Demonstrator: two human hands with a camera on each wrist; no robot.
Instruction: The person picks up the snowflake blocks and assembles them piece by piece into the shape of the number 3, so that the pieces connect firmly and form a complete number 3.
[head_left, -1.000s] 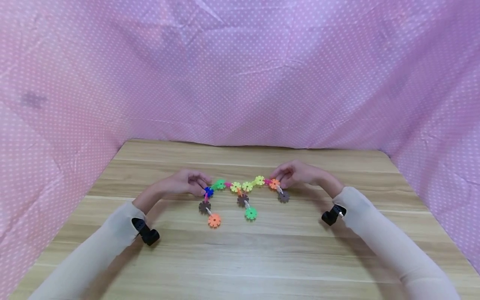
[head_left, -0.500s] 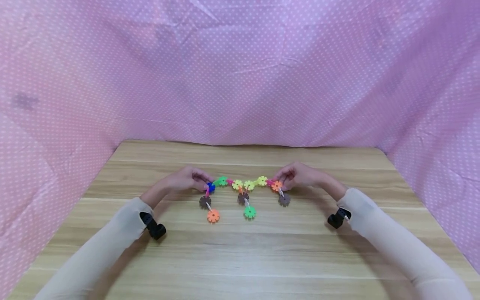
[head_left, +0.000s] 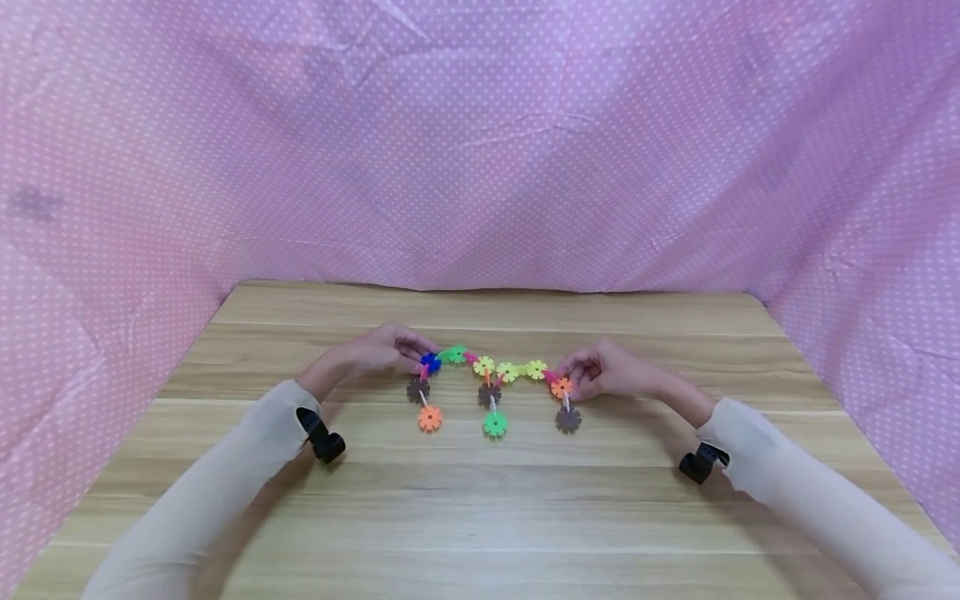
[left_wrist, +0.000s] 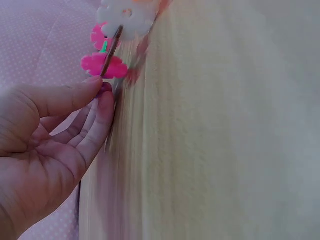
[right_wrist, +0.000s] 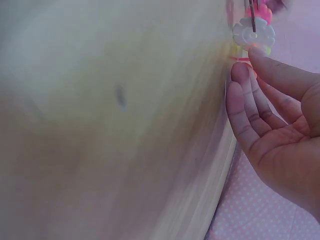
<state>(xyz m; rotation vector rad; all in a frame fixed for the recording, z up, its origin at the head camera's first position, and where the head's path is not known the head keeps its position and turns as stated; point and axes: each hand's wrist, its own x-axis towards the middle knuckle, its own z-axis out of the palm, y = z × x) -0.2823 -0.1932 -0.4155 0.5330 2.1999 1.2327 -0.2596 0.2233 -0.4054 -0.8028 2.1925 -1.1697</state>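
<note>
A chain of interlocking snowflake discs in several colours stretches between my two hands in the head view. With thumb and fingertips, my left hand pinches the blue disc at its left end. At the right end my right hand pinches the orange disc. Three strands branch toward me, ending in an orange disc, a green disc and a dark grey disc. Beyond the left fingertips, the left wrist view shows a pink disc; the right wrist view has a whitish disc.
The wood-grain table lies under both forearms. A pink dotted cloth hangs behind it and along both sides. Each wrist carries a small black camera, one on the left and one on the right.
The left hand has shifted right and farther away with the blue disc. The right hand has come a little right and nearer, so the chain's right end sits lower and its dark grey disc points toward me.
</note>
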